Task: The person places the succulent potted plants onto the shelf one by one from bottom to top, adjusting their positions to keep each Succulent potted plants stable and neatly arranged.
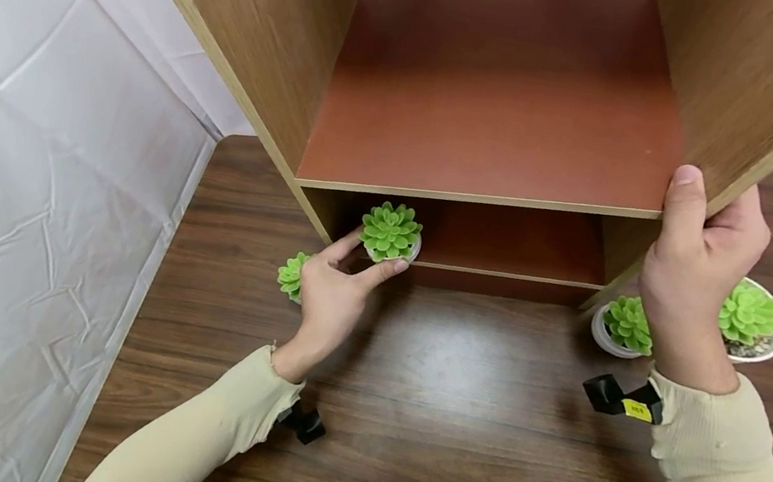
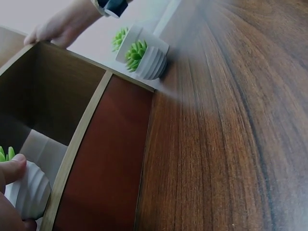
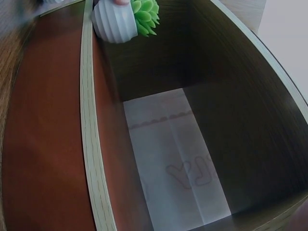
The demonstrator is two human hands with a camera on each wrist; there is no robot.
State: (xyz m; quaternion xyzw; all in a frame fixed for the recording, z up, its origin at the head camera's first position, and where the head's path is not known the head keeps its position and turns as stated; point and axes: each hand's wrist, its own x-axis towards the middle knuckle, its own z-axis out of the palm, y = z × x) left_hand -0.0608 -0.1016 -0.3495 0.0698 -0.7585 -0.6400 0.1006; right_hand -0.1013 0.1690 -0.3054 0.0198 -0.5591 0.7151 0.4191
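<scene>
Pointing upward — held succulent (image 1: 391, 231) (axis near-vertical)

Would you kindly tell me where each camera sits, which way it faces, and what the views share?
Head: worn on the head, facing forward and down at the shelf unit; the left hand, right hand and sleeves show.
Left wrist: on that wrist, facing across the shelf unit's front; part of the left hand and the right hand show.
Right wrist: on that wrist, facing into the lower compartment; a bit of the left hand shows.
Shared: both wrist views show the held potted plant.
</scene>
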